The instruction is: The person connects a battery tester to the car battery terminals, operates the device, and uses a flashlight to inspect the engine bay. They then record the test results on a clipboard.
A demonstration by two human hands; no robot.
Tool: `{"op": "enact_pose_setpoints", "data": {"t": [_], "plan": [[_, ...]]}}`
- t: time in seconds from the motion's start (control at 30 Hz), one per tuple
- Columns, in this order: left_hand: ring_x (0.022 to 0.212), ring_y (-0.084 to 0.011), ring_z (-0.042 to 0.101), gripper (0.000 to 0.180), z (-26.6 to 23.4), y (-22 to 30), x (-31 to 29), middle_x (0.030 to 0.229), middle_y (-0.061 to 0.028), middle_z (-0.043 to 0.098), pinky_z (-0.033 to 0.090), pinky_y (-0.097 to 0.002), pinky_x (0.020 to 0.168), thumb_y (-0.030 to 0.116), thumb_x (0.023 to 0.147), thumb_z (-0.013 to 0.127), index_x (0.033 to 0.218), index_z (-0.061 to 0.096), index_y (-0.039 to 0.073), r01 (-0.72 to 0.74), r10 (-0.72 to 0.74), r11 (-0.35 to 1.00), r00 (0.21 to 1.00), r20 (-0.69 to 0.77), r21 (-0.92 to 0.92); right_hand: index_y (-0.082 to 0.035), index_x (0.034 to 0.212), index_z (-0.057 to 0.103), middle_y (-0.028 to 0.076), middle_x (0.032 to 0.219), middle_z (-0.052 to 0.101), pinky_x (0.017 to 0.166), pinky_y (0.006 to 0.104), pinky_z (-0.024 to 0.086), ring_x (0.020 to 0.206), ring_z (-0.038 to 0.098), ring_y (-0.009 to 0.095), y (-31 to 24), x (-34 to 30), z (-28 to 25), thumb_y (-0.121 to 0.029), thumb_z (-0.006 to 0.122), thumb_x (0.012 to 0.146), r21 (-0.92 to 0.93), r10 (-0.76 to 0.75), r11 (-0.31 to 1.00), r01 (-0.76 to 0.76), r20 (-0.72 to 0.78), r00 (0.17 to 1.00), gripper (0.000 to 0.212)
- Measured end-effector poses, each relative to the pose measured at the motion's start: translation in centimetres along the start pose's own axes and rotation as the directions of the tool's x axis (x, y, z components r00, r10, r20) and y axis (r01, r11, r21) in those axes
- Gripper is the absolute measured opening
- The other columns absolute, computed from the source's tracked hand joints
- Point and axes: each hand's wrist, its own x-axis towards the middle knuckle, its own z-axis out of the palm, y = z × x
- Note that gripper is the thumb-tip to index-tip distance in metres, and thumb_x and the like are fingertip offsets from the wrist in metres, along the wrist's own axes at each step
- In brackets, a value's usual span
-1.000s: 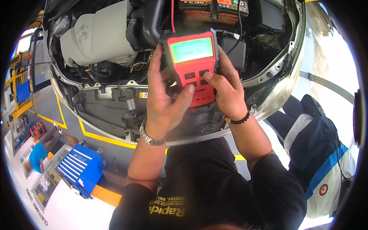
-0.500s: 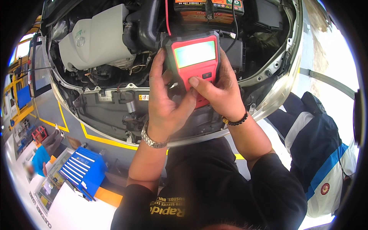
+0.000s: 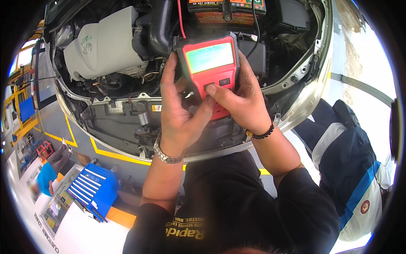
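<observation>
A red and black battery tester [image 3: 215,75] with a lit greenish screen is held up over the front of an open engine bay. My left hand [image 3: 179,114] grips its left side, thumb resting on the lower keypad. On the other side my right hand [image 3: 243,101] wraps the casing, its thumb pressed on a button below the screen. A red cable [image 3: 181,19] and a black cable [image 3: 256,29] run from beyond the tester toward the car battery [image 3: 226,19]. The fingers behind the tester are mostly hidden.
A grey engine cover [image 3: 101,46] fills the bay's left side. Across the front runs the car's body edge [image 3: 127,154]. A blue tool cabinet [image 3: 93,186] stands lower left, near a person in blue [image 3: 45,178]. Dark and white clothing [image 3: 351,169] appears at the right.
The tester and both hands have shifted slightly left. Its screen, washed out before, now shows faint lines of text. Both thumbs stay on the keypad.
</observation>
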Motion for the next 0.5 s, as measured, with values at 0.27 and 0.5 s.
{"op": "enact_pose_setpoints", "data": {"t": [0.27, 0.5], "plan": [[0.126, -0.026, 0.056, 0.091, 0.02, -0.15, 0.02, 0.141, -0.0206, 0.048, 0.053, -0.0383, 0.098, -0.005, 0.087, 0.064, 0.157, 0.007, 0.003, -0.009, 0.009, 1.0, 1.0, -0.017, 0.02, 0.01, 0.152, 0.017, 0.016, 0.13, 0.055, 0.101, 0.0348, 0.048, 0.119, 0.056, 0.018, -0.28, 0.01, 0.1, 0.0, 0.073, 0.083, 0.008, 0.027, 1.0, -0.027, -0.007, 1.0, 0.089], [0.127, -0.0254, 0.054, 0.091, -0.1, -0.29, 0.05, 0.141, -0.0193, 0.047, 0.052, -0.038, 0.1, -0.004, 0.086, 0.066, 0.157, 0.009, 0.002, -0.025, 0.026, 0.999, 0.999, -0.032, 0.026, 0.008, 0.152, 0.018, 0.015, 0.13, 0.055, 0.101, 0.0351, 0.049, 0.119, 0.055, 0.018, -0.15, 0.23, 0.02, 0.0, 0.073, 0.084, -0.021, 0.012, 1.0, -0.012, 0.016, 1.0, 0.088]]}}
